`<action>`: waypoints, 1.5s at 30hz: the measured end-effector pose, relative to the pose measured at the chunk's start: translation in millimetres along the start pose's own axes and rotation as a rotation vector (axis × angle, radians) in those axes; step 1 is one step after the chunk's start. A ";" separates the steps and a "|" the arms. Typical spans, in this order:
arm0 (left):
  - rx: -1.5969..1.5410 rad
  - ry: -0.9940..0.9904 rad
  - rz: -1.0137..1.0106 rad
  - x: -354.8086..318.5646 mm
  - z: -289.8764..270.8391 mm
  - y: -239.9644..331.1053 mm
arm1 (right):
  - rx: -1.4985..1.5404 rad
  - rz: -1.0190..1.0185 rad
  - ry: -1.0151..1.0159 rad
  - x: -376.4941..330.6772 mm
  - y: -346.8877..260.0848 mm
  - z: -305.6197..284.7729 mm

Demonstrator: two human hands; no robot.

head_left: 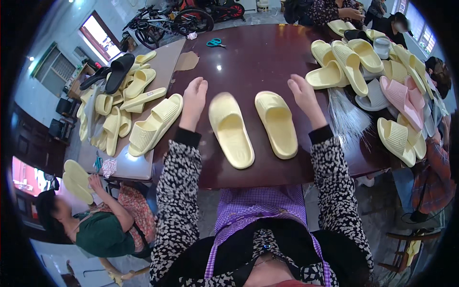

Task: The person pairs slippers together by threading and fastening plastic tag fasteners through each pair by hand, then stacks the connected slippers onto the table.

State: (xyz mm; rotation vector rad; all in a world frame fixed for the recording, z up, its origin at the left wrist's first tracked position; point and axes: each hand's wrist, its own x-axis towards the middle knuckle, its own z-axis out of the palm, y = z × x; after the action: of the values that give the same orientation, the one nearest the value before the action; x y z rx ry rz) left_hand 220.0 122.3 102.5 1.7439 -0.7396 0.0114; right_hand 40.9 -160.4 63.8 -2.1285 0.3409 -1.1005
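Observation:
Two pale yellow slide slippers lie side by side in front of me on the dark red table (239,52). The left slipper (224,109) is tilted with its toe to the upper left, its toe end slightly blurred; the right slipper (273,106) leans the same way. Just left of the pair, apart from it, my left hand (194,103) hovers with fingers stretched out and nothing in it. Past the right slipper, my right hand (305,99) is likewise open, its fingers near a yellow slipper (327,76) of the right-hand pile.
Yellow and black slippers (119,72) are heaped on the left. On the right lie yellow, grey and pink slippers (404,103) beside clear plastic strands (348,115). Teal scissors (215,42) and brown cardboard (186,61) lie farther back. A co-worker at left holds slippers (76,182).

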 end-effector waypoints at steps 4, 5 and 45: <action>0.079 0.120 0.143 -28.2 21.6 -6.1 | 0.118 0.195 0.003 -56.3 5.1 -18.2; 0.086 0.099 0.141 -36.3 29.2 -4.7 | 0.109 0.203 0.008 -70.9 1.2 -22.0; 0.368 0.182 0.549 -54.6 37.8 -58.1 | -1.302 0.262 -0.149 -52.1 117.4 -125.9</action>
State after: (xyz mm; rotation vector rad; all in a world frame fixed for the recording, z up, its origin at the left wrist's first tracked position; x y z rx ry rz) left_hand 190.6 121.5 19.4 1.7954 -1.1078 0.7087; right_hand -80.6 -276.5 -0.2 -3.0582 1.5271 -0.5420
